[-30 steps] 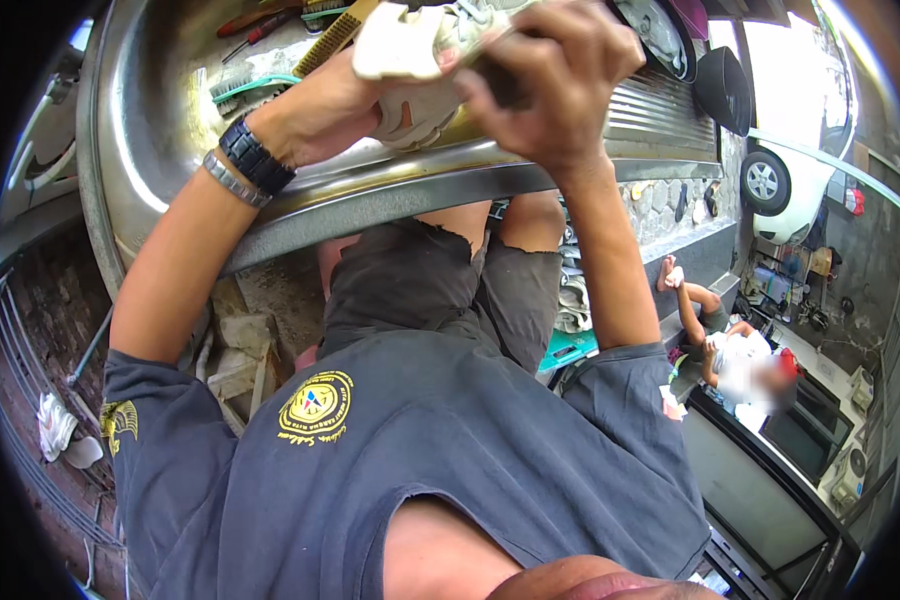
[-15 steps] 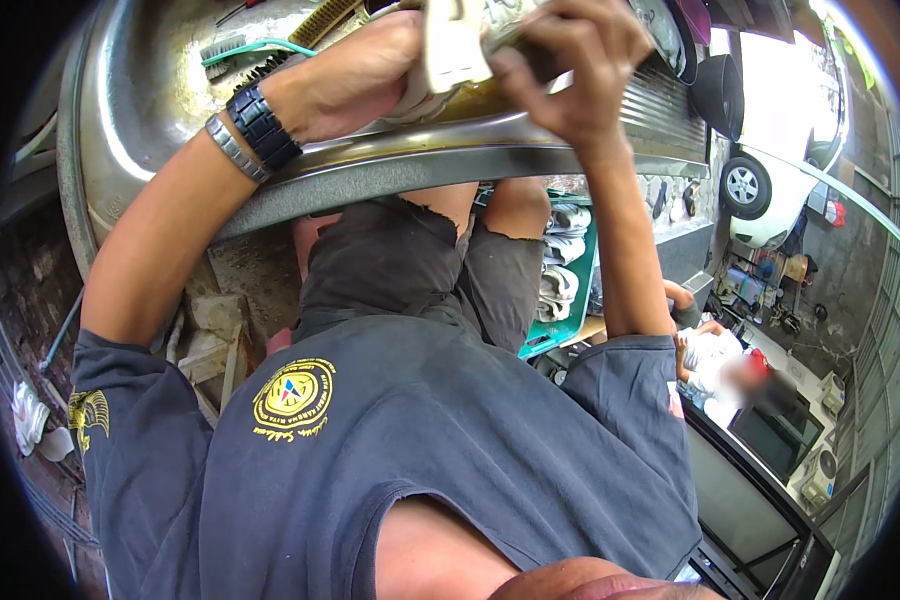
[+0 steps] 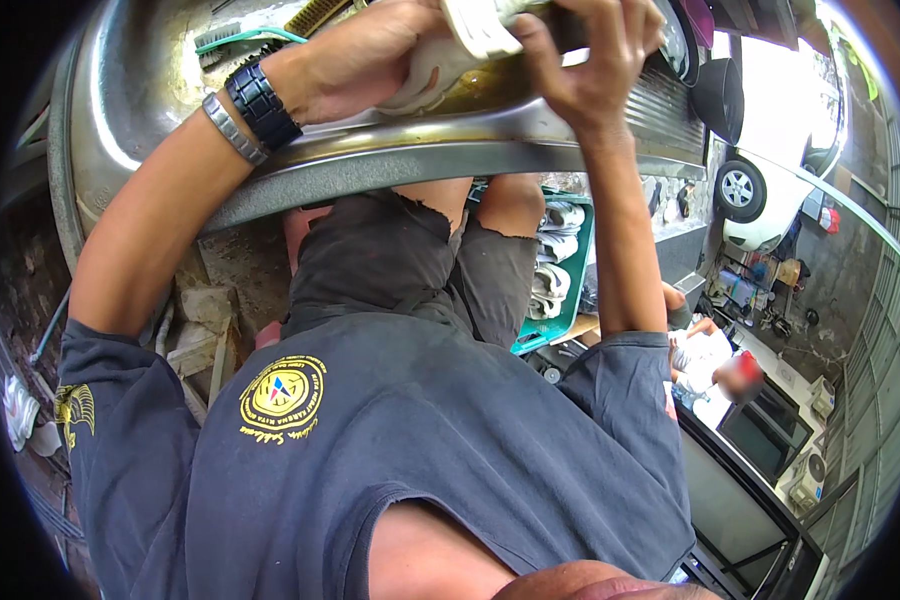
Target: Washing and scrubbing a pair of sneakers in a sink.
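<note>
At the top edge of the view, my left hand (image 3: pixel 370 65) grips a white shoe (image 3: pixel 482 28) that is partly cut off by the picture's edge. Its pale lower part (image 3: pixel 432 78) hangs below my fingers, over the metal sink (image 3: pixel 440 135). Close by on the right, my right hand (image 3: pixel 595 75) has its fingers bent over and its thumb beside the shoe. Something dark shows between that thumb and the fingers, too hidden to name. A brush with a green handle (image 3: pixel 245 38) lies in the sink to the left of my hands.
A wooden brush (image 3: pixel 315 15) lies farther back in the sink. Below the sink's front rim, a green crate (image 3: pixel 573 290) holds several white shoes. A dark bowl-shaped thing (image 3: pixel 718 100) is at the sink's right. Another person (image 3: pixel 705 355) and a white car (image 3: pixel 760 225) are off to the right.
The shoe has tilted and shifted slightly to the right, and more of its lower part shows. My right thumb now points up beside it. The view has shifted slightly.
</note>
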